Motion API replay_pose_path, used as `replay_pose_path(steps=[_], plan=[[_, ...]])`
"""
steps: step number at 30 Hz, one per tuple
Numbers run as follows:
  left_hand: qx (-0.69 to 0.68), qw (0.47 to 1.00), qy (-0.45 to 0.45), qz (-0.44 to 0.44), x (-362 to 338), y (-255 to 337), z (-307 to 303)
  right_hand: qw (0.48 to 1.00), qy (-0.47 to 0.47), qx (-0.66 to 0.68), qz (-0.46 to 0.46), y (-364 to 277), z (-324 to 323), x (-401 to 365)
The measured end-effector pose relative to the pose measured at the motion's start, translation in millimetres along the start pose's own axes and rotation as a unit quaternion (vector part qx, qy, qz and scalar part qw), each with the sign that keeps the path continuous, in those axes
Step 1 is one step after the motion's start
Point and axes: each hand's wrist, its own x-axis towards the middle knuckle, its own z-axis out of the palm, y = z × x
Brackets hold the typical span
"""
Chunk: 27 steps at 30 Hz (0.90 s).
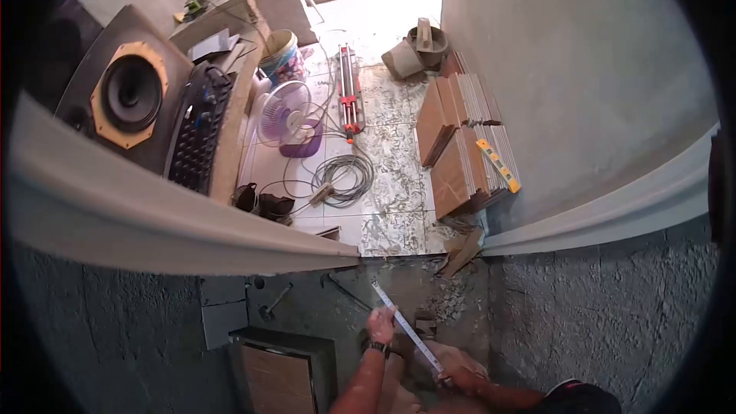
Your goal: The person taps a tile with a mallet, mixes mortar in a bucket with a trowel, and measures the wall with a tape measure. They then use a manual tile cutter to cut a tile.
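Note:
A white measuring tape runs diagonally between my two hands. My left hand, with a dark watch on the wrist, has its fingers closed on the tape near its upper end. Lower right, my right hand is closed round the tape's other end, where the case is mostly hidden. The tape's free tip points up toward the doorway threshold. Beneath the hands, my bare legs and the rough grey floor show in part.
A hammer, a dark bar and a tile-topped box lie left. Rubble is at right. Beyond the doorway are stacked tiles, a yellow level, a tile cutter, a fan and coiled cable.

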Motion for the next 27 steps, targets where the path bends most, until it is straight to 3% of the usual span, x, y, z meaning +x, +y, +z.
replay_pose_path(steps=[1, 2, 4, 5, 6, 8, 11, 12, 14, 15, 16, 18, 21, 23, 25, 27], plan=[[-0.08, 0.997, -0.006, -0.006, 8, 12, 8, 0.999, -0.026, 0.015, -0.038, 2, -4, 2], [-0.074, 0.997, -0.005, -0.006, 13, 23, 19, 0.999, -0.03, 0.019, -0.038, 2, -8, 3], [-0.131, 0.991, -0.009, 0.027, 12, 48, 43, 0.994, 0.008, 0.01, -0.105, -18, -1, -3], [-0.08, 0.995, -0.061, -0.004, 11, 57, 49, 0.994, 0.004, 0.013, -0.105, -27, -2, 2], [-0.133, 0.984, -0.11, -0.035, 20, 37, 59, 0.993, 0.012, 0.027, -0.118, -36, -5, 11], [0.041, 0.985, -0.159, -0.053, 3, 67, 73, 0.99, 0.019, 0.046, -0.132, -58, -8, 23], [0.106, 0.979, -0.171, -0.037, 6, 60, 93, 0.983, 0.009, 0.129, -0.127, -104, -6, 32], [0.109, 0.978, -0.171, -0.038, 11, 66, 97, 0.98, 0.044, 0.131, -0.146, -120, -3, 35], [0.147, 0.962, -0.187, -0.131, 13, 87, 105, 0.975, 0.078, 0.131, -0.163, -151, 0, 45], [0.183, 0.941, -0.26, -0.115, 19, 104, 106, 0.972, 0.085, 0.15, -0.162, -167, -1, 53], [0.182, 0.941, -0.261, -0.116, 29, 115, 107, 0.968, 0.094, 0.168, -0.162, -185, 0, 61], [0.192, 0.915, -0.345, -0.078, 52, 135, 115, 0.966, 0.136, 0.134, -0.173, -212, 7, 77], [0.276, 0.883, -0.368, -0.095, 104, 172, 129, 0.953, 0.169, 0.13, -0.215, -258, 14, 101], [0.318, 0.893, -0.317, 0.045, 125, 136, 127, 0.957, 0.181, 0.107, -0.199, -299, 25, 99], [0.298, 0.905, -0.303, -0.026, 154, 157, 127, 0.962, 0.187, 0.079, -0.184, -343, 40, 98], [0.281, 0.911, -0.289, -0.086, 185, 169, 123, 0.943, 0.168, 0.071, -0.277, -386, 56, 105]])
